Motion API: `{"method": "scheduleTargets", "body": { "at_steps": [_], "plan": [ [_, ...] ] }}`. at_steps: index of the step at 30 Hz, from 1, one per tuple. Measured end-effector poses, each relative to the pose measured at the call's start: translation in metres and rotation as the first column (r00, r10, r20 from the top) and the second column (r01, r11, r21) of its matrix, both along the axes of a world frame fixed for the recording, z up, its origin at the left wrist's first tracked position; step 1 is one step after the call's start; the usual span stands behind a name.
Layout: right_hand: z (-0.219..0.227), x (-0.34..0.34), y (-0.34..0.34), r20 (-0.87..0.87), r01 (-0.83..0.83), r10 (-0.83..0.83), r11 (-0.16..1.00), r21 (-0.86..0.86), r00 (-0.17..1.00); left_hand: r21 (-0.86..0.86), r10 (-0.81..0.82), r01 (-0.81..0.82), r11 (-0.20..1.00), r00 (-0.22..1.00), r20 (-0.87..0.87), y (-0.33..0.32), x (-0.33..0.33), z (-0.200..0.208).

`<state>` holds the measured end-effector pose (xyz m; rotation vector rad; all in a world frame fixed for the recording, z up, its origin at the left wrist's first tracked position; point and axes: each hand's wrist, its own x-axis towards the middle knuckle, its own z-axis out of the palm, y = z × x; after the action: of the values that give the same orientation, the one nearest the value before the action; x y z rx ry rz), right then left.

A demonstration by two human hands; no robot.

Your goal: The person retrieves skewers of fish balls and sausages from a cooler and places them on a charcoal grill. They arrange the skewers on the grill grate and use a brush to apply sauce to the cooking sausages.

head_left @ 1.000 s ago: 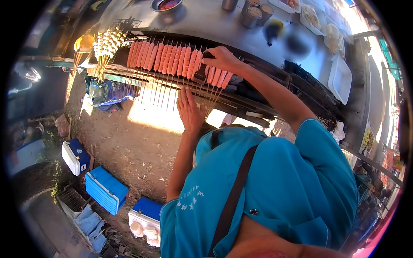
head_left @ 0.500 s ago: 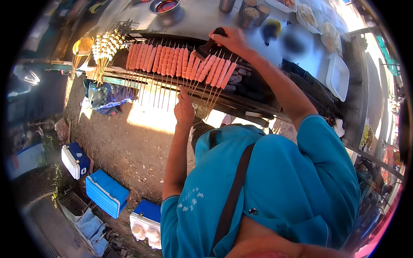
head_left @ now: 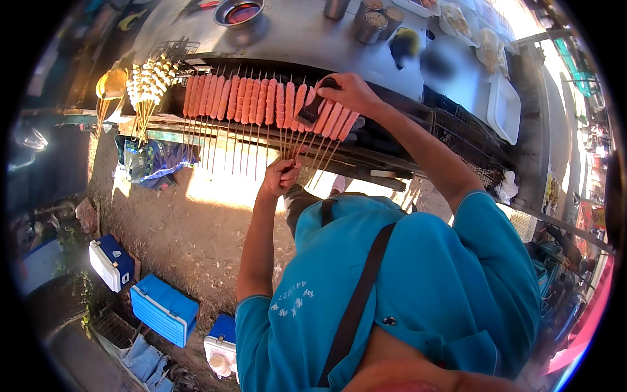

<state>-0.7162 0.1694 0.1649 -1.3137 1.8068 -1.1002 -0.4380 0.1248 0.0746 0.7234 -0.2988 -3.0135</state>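
Note:
A long row of pink sausage skewers (head_left: 251, 101) lies side by side across a narrow grill (head_left: 366, 151), their bare sticks hanging over its near edge. My right hand (head_left: 356, 95) is closed round the dark handle of a wide brush (head_left: 310, 112). The brush head rests on or just over the sausages toward the right end of the row. Below it, my left hand (head_left: 282, 175) is closed round the lower ends of several sticks, which are drawn together there. How many it holds is hard to make out.
Behind the grill a metal counter carries a steel bowl of dark red liquid (head_left: 239, 12), shaker tins (head_left: 372, 27) and a white tray (head_left: 503, 110). Other skewers (head_left: 151, 81) stand bunched at the left end. Blue cool boxes (head_left: 164, 310) sit on the ground at lower left.
My left hand has gone from pointing near the sticks to gripping several of them, drawing them together. My right hand and the brush have shifted slightly lower over the sausages.

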Motion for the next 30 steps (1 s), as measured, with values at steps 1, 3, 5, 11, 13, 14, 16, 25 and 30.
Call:
{"method": "scheduleTargets", "body": {
  "at_steps": [1, 3, 5, 11, 13, 14, 16, 25, 30],
  "plan": [
    [-0.005, 0.0, -0.002, -0.028, -0.003, 0.005, 0.998, 0.066, 1.0, 0.001, 0.001, -0.001, 1.0, 1.0, -0.005, 0.002, 0.0, 0.0],
    [-0.007, -0.008, -0.009, -0.051, 0.076, -0.071, 0.992, 0.104, 0.996, 0.015, -0.001, 0.001, 1.0, 1.0, -0.016, 0.003, 0.001, -0.002],
    [0.007, -0.026, -0.017, -0.037, 0.227, -0.226, 0.973, 0.045, 0.973, 0.035, 0.003, -0.002, 0.999, 1.0, -0.029, 0.002, 0.005, -0.011],
    [0.01, 0.03, -0.054, -0.244, -0.13, 0.131, 0.991, 0.023, 0.961, 0.054, -0.005, 0.008, 0.999, 0.998, -0.064, 0.002, 0.003, -0.012],
    [-0.004, 0.001, -0.069, -0.066, 0.024, -0.025, 1.0, -0.009, 0.998, 0.055, -0.016, 0.02, 0.998, 0.997, -0.073, 0.002, 0.002, -0.012],
    [-0.002, -0.015, -0.07, -0.136, 0.086, -0.087, 0.996, -0.018, 0.987, 0.038, -0.012, 0.014, 0.999, 0.998, -0.059, 0.002, 0.001, -0.011],
    [0.016, -0.013, -0.06, -0.125, 0.033, -0.033, 0.999, 0.002, 0.992, 0.045, 0.015, -0.012, 0.999, 0.998, -0.055, 0.002, 0.003, -0.014],
    [0.029, -0.029, -0.023, -0.312, 0.021, -0.038, 0.998, -0.06, 0.949, -0.017, -0.038, 0.036, 0.999, 0.99, -0.139, 0.0, 0.001, -0.014],
    [0.045, 0.029, -0.047, -0.384, -0.222, 0.11, 0.939, -0.262, 0.917, -0.497, 0.101, 0.022, 0.867, 0.97, 0.22, 0.007, 0.01, -0.013]
  ]
}}
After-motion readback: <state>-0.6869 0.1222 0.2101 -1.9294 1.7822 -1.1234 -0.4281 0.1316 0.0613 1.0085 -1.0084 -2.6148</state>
